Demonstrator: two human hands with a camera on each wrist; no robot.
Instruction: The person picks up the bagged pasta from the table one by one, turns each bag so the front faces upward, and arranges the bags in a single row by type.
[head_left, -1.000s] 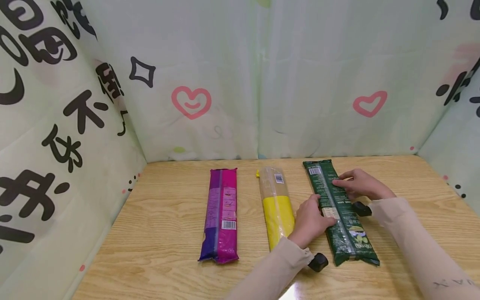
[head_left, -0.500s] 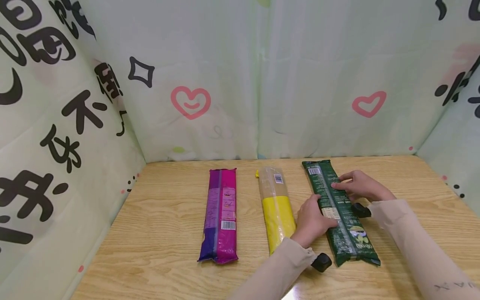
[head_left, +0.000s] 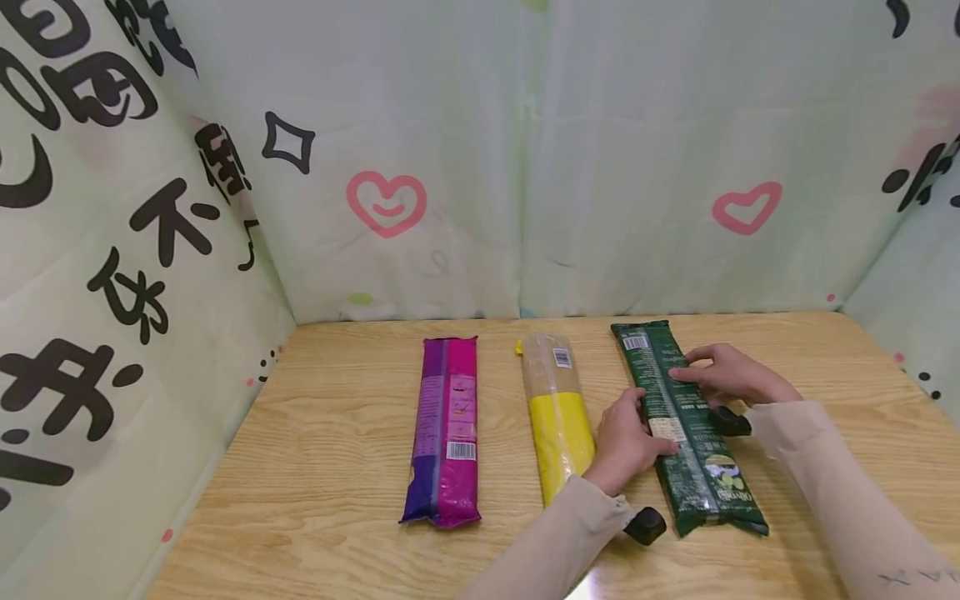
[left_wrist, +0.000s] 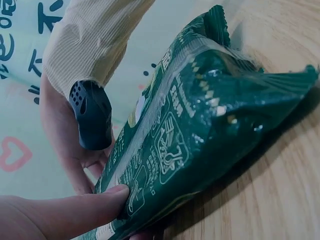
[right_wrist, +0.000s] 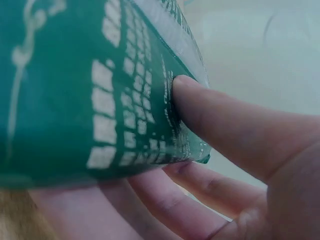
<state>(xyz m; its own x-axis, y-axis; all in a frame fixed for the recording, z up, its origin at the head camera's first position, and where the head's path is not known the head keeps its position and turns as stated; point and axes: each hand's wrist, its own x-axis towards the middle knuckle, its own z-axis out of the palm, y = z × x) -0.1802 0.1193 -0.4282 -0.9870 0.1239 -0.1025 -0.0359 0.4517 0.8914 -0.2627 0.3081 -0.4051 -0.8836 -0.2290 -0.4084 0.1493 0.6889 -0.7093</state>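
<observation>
A long dark green plastic packet [head_left: 678, 425] with white print and a barcode lies slanted on the right of the table. My left hand [head_left: 626, 437] grips its left edge, thumb on top of the packet. On the opposite edge, farther up, my right hand [head_left: 735, 373] holds it with the thumb pressed on top. In the right wrist view the fingers [right_wrist: 165, 195] reach beneath the green packet, which bulges between them and the thumb. The left wrist view shows the left thumb [left_wrist: 112, 200] on the printed face, near the packet's long edge.
Close left of my left hand lies a yellow packet [head_left: 558, 433] with a clear upper part, its lower end hidden by my forearm. A purple and pink packet [head_left: 453, 417] lies farther left. A pale printed curtain [head_left: 450, 275] stands behind the wooden table [head_left: 315, 467].
</observation>
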